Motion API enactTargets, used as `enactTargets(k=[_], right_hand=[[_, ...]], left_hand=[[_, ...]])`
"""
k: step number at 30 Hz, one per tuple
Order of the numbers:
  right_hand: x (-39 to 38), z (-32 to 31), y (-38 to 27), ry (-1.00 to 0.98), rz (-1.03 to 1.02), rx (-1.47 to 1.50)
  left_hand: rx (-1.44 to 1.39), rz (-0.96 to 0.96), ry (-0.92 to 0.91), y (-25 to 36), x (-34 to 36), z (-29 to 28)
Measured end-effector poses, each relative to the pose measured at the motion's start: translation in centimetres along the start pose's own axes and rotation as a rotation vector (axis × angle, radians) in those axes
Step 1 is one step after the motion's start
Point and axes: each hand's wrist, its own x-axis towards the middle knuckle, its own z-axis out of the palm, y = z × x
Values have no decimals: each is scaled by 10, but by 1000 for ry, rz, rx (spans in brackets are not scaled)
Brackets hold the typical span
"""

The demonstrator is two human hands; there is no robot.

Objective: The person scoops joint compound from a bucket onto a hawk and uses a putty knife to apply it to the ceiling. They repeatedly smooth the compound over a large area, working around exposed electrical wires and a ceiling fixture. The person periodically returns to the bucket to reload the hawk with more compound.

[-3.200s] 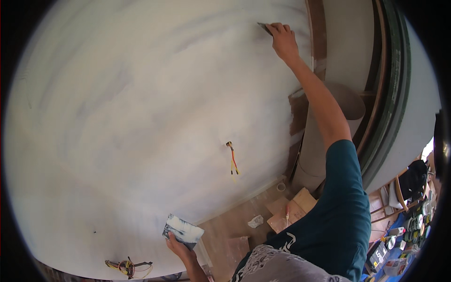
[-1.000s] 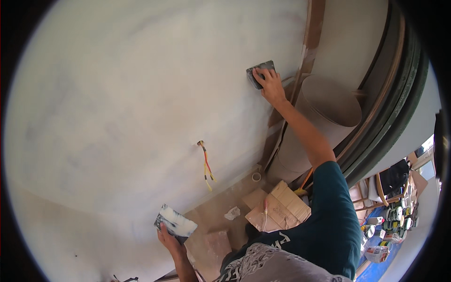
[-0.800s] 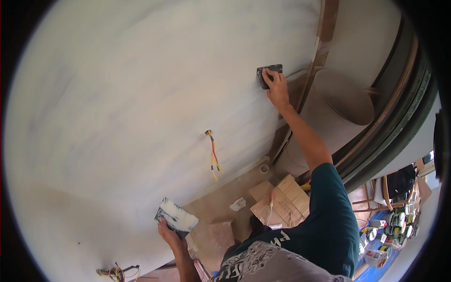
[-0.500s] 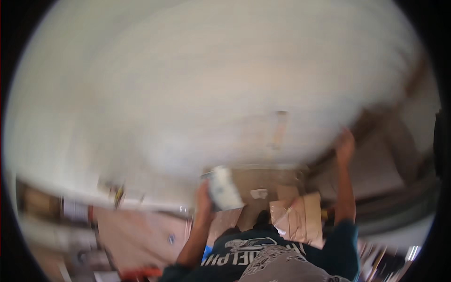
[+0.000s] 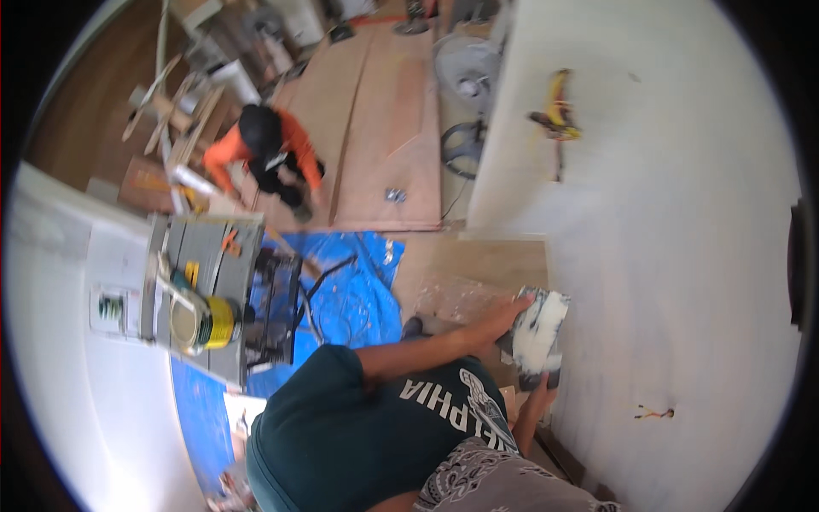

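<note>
Fingers (image 5: pixel 522 302) of your left hand (image 5: pixel 497 322): clamped on a dark plate (image 5: pixel 512 346). Your right hand (image 5: pixel 537 396): partly hidden, blurred, probably closed on the dark scraper (image 5: pixel 543 379) at the plate's lower end; half a second ago, well apart from the left. Plate: tilted, bearing thick white paste (image 5: pixel 543 328), near the wall (image 5: pixel 674 282).

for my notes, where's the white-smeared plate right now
In the head view, the white-smeared plate is right of centre, in the left hand, by the pale wall.
</note>
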Motion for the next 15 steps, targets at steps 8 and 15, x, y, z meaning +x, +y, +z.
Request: enactTargets(k=[8,15], right_hand=[[-13,100,-92,-408,62,65],[-86,179,-96,-658,371,151]], left_hand=[[-128,176,262,75,-57,-130],[-348,315,485,72,-102,-228]])
